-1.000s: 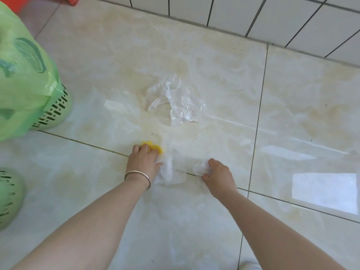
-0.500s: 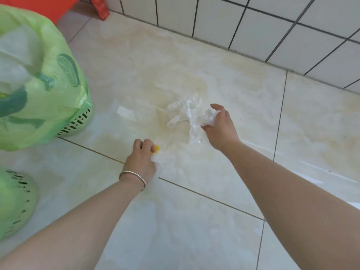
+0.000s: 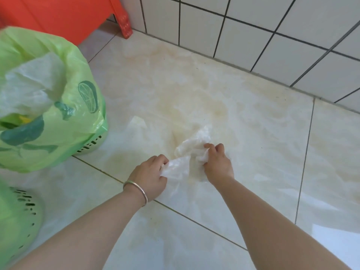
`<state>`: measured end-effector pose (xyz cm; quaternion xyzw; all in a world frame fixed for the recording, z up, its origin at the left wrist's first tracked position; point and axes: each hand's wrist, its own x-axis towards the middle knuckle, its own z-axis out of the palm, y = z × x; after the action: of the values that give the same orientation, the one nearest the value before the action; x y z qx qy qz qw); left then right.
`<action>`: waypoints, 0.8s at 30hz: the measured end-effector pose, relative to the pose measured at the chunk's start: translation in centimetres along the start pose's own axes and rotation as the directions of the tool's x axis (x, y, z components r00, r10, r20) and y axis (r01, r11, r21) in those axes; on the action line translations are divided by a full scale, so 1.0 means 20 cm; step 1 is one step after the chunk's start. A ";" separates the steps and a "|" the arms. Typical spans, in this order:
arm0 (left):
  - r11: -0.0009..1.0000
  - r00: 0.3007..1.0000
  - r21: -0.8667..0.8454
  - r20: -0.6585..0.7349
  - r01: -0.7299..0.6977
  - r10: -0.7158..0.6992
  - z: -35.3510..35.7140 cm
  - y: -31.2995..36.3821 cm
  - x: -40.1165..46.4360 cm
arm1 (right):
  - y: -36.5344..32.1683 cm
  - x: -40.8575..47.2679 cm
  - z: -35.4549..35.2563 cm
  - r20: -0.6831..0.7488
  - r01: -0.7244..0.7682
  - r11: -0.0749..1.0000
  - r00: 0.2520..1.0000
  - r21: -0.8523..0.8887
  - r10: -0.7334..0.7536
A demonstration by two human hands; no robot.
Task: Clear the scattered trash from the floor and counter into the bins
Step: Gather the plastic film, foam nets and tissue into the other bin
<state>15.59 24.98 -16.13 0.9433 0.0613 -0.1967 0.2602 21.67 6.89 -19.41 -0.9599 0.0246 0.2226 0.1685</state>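
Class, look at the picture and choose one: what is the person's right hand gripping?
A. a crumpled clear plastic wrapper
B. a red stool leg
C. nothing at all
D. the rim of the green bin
A: the right hand has its fingers curled into the crumpled clear plastic wrapper just above the floor.

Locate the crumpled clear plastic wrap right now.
Head view, centre: the plastic wrap is bunched between the left hand and right hand, right of the green-bagged bin.
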 end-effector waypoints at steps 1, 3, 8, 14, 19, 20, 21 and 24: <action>1.000 1.000 0.001 0.009 -0.015 0.015 0.00 0.02 0.02 | 0.01 -0.02 0.02 -0.014 0.034 0.999 0.999 0.003 -0.034; 0.999 0.998 0.008 0.045 -0.038 0.038 0.00 0.08 0.06 | 0.04 -0.06 0.05 -0.022 0.080 0.997 0.997 0.010 -0.080; 0.994 0.980 0.029 0.175 -0.105 0.099 0.04 0.19 0.08 | 0.06 -0.15 0.04 -0.043 0.143 0.967 0.990 0.209 -0.137; 0.964 0.990 -0.231 0.000 -0.134 0.138 -0.12 0.22 0.01 | -0.13 -0.26 -0.23 -0.127 0.375 0.820 0.926 0.432 -0.356; 0.848 0.951 -0.464 -0.280 -0.256 0.134 -0.59 0.20 -0.14 | -0.58 -0.35 -0.57 -0.197 0.518 0.647 0.841 0.560 -0.504; 0.824 0.912 -0.458 -0.380 -0.333 0.156 -0.70 0.19 -0.17 | -0.70 -0.37 -0.62 -0.229 0.566 0.602 0.807 0.564 -0.544; 0.819 0.863 -0.418 -0.475 -0.393 0.171 -0.82 0.17 -0.20 | -0.82 -0.38 -0.67 -0.261 0.615 0.563 0.769 0.553 -0.584; 0.884 0.717 -0.251 -0.686 -0.395 0.126 -1.15 0.11 -0.29 | -1.19 -0.41 -0.78 -0.337 0.706 0.477 0.686 0.524 -0.645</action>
<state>18.53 34.86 5.25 0.8815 0.0486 0.1992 0.4254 23.68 23.87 4.71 -0.7885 -0.2761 0.0721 0.5448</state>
